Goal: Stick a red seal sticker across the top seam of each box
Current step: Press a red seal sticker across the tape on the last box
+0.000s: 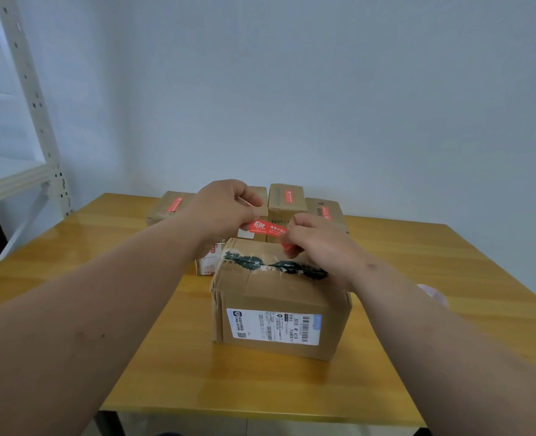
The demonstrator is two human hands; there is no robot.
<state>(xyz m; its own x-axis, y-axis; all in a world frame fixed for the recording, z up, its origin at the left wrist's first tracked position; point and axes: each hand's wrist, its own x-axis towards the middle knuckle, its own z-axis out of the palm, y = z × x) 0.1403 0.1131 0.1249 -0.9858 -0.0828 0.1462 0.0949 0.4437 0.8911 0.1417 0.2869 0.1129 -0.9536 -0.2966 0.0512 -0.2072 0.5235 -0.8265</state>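
A brown cardboard box (279, 309) with a white shipping label on its front stands in the middle of the wooden table (417, 278). Its top seam carries old dark, torn tape. Just above the box's far edge a red seal sticker (265, 227) with white print is stretched between my hands. My left hand (225, 212) pinches its left end and my right hand (320, 243) pinches its right end, which curls down. The sticker is not touching the box top.
Behind the near box stand several smaller cardboard boxes, three with red stickers on top: one at back left (170, 206), one upright (287, 199) and one at back right (328, 212). A white printed carton (208, 262) sits left of the near box. A metal shelf (24, 152) stands at left.
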